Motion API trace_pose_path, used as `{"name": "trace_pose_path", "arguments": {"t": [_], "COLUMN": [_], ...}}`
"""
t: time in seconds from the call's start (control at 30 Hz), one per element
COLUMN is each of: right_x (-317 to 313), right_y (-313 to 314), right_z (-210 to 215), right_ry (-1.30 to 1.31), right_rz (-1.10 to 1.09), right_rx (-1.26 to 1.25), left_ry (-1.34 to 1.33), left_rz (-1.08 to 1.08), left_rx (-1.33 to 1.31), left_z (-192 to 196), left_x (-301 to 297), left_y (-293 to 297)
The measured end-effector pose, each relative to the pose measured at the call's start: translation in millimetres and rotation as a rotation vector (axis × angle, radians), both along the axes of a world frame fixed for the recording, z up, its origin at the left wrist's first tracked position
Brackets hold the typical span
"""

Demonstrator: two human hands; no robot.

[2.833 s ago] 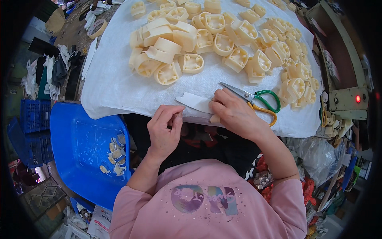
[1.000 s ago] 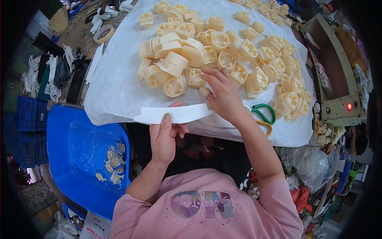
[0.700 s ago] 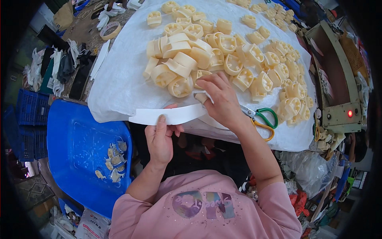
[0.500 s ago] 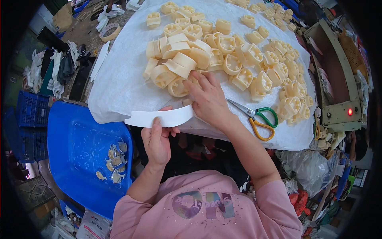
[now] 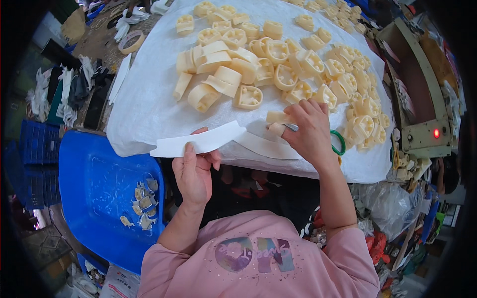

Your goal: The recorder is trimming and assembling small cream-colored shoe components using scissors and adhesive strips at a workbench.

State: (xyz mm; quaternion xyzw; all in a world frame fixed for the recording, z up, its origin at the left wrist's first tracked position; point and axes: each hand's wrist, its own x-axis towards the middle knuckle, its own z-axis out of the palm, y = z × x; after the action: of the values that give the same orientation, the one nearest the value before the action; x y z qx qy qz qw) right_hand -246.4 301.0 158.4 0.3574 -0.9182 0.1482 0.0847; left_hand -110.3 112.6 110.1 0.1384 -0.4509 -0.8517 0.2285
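Note:
A white curved strip is pinched between the thumb and fingers of my left hand, over the near edge of the white-covered table. Farther right, my right hand closes around a cream moulded piece, partly hidden by the fingers. A second off-white strip lies on the cloth between my hands, one end close to the held strip. Scissors lie mostly behind my right hand and wrist; their green handle loop shows. Beyond my hands is a heap of hollow, rounded cream pieces with inner ribs.
A blue tub with small scraps stands at the left. On the right sits a greenish metal machine with a lit red lamp. Crumpled clear plastic lies below it. A tape roll rests at the far left.
My right hand has moved right, away from the heap's near edge, taking a cream piece over the scissors. The left hand still holds the white strip; the second strip now shows more fully.

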Motion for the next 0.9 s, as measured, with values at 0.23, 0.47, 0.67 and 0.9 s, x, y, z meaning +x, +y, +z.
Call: {"name": "trace_pose_path", "arguments": {"t": [0.23,0.47,0.67,0.9], "right_x": [9,5,57,77], "right_y": [0,23,25,11], "right_z": [-33,-42,3,-19], "right_ry": [0.061,-0.156,-0.356,-0.095], "right_rz": [-0.043,0.032,0.062,0.295], "right_rx": [-0.242,-0.378,-1.148,-0.976], "left_ry": [-0.019,-0.038,-0.107,0.065], "left_rz": [-0.203,-0.224,-0.159,-0.388], "left_rx": [0.211,0.27,0.124,0.156], "left_z": [5,7,9,28], "left_x": [-2,-8,-12,-10], "left_y": [8,17,39,61]}}
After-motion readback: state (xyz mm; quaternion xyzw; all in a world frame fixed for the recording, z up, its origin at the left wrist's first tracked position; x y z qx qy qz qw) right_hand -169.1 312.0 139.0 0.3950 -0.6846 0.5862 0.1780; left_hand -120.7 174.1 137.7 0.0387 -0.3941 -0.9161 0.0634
